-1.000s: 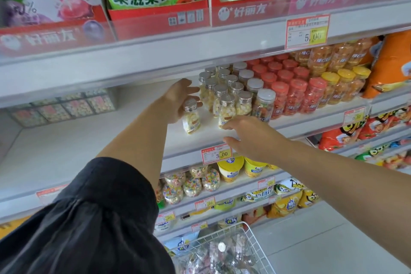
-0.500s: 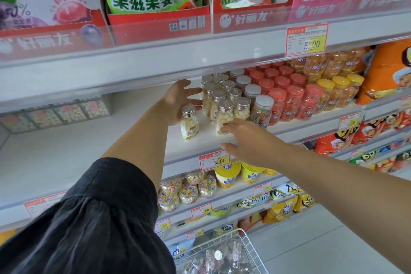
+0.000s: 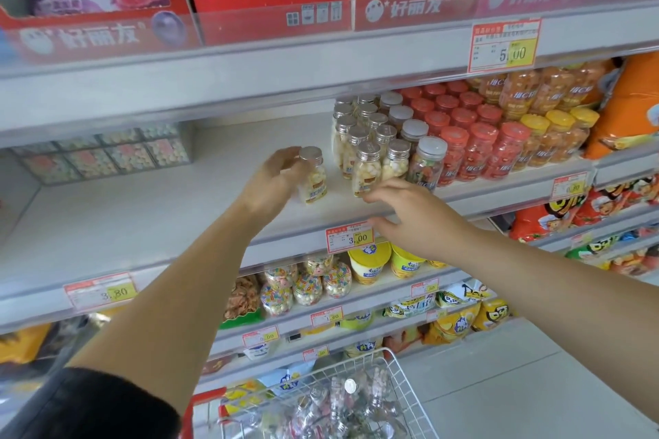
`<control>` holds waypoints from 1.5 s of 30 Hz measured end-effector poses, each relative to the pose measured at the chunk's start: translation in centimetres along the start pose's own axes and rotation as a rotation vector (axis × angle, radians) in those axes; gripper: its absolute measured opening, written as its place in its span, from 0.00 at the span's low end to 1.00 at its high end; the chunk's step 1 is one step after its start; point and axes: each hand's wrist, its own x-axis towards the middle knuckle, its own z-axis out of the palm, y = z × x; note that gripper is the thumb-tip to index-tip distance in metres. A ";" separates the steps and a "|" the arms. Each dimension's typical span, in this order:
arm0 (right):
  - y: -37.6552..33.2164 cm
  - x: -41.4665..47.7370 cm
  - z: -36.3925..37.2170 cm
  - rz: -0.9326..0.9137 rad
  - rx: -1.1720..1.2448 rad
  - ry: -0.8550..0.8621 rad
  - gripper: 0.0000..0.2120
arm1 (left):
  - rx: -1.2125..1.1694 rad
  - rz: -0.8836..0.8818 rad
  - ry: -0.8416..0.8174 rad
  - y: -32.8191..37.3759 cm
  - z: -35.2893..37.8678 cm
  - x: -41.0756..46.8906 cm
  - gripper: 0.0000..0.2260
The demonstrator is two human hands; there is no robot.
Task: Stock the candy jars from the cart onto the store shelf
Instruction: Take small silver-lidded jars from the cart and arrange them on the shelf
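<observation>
The left hand (image 3: 274,182) curls its fingers round a silver-capped candy jar (image 3: 315,178) standing upright on the white shelf (image 3: 142,217), just left of the jar cluster (image 3: 371,139); the right hand (image 3: 413,214) is released, fingers straight, by the cluster's front; more jars lie in the cart (image 3: 406,388) below.
</observation>
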 end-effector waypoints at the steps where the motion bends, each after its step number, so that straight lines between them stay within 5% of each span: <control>1: 0.0 -0.1 0.0 -0.009 0.005 0.013 0.19 | 0.114 0.027 -0.022 -0.2 0.0 -0.5 0.28; 8: -1.0 0.7 -0.6 -0.130 0.053 0.167 0.10 | 0.409 0.077 0.100 -0.3 1.4 -0.4 0.26; 17: -0.1 6.1 -3.6 -0.141 -0.085 0.490 0.10 | 0.340 -0.017 0.255 -0.4 1.1 4.8 0.23; 24: 2.7 14.5 -5.3 -0.032 -0.125 0.350 0.13 | 0.333 0.009 0.290 -0.1 1.6 10.2 0.21; 33: 4.3 21.5 -8.3 -0.040 -0.284 0.127 0.20 | 0.666 0.070 0.247 2.1 1.9 14.2 0.19; 45: 6.7 25.5 -8.6 -0.096 -0.294 0.063 0.19 | 0.790 0.094 0.297 3.1 2.8 18.0 0.16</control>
